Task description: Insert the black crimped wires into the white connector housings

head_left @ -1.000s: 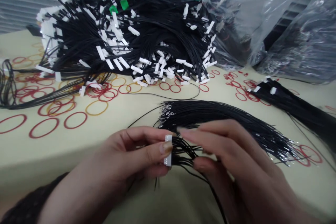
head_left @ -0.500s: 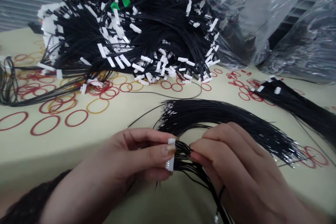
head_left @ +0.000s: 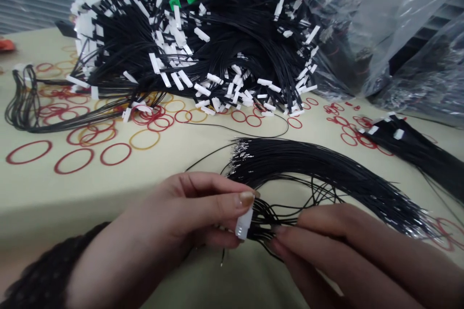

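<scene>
Between the thumb and fingers of my left hand [head_left: 203, 212] is a white connector housing [head_left: 243, 224], tilted, with black wires [head_left: 266, 212] running out of its right side. My right hand [head_left: 337, 251] is closed, thumb against forefinger, on some of those wires close to the housing's lower end. Other wires from the housing fan out loosely above my right fingers. Just behind my hands lies a thick bundle of loose black wires [head_left: 308, 157] with bare metal terminals at both ends. One thin wire end hangs below my left fingers.
A large heap of black cables [head_left: 217, 38] with white connectors fills the back. Red and yellow rubber bands [head_left: 116, 154] lie scattered at left. Clear plastic bags [head_left: 355, 24] stand at back right, near another cable bundle [head_left: 424, 149]. A bent cable bundle [head_left: 21, 101] lies far left.
My right hand has shifted down and right, from the upper wires to those at the housing's lower end. The upper wires now spread loosely. The whole view has moved slightly left.
</scene>
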{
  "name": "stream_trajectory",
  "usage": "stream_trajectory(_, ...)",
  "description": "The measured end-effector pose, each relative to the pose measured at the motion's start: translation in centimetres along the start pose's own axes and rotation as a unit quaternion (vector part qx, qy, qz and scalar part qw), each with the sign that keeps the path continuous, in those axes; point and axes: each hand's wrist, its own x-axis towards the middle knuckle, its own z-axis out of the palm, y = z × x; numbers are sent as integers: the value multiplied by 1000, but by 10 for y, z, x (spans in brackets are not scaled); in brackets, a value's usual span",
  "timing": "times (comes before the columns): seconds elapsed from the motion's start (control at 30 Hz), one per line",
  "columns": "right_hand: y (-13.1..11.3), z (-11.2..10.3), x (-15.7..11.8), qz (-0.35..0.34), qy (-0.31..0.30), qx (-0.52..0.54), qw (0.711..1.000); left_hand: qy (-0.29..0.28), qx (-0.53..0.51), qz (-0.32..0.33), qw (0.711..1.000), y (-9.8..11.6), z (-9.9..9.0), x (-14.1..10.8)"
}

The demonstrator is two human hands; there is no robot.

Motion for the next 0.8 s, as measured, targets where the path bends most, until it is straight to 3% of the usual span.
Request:
stream_trajectory(0.2, -1, 2, 1, 14, 19, 1, 1000, -8, 6, 0, 1000, 0, -1, -1)
stream_trajectory(0.4, -8, 10, -5, 10, 84, -40, 996, -30, 13, -4, 999, -3, 2, 0)
stream_trajectory(0.7, -14, 11, -2, -10, 111, -49, 993, 35, 34, 0, 999, -5, 1, 0)
stream_trajectory(0.8, -15, 9, -2, 48, 100, -43, 993, 19, 12, 11, 1000, -3, 2, -1)
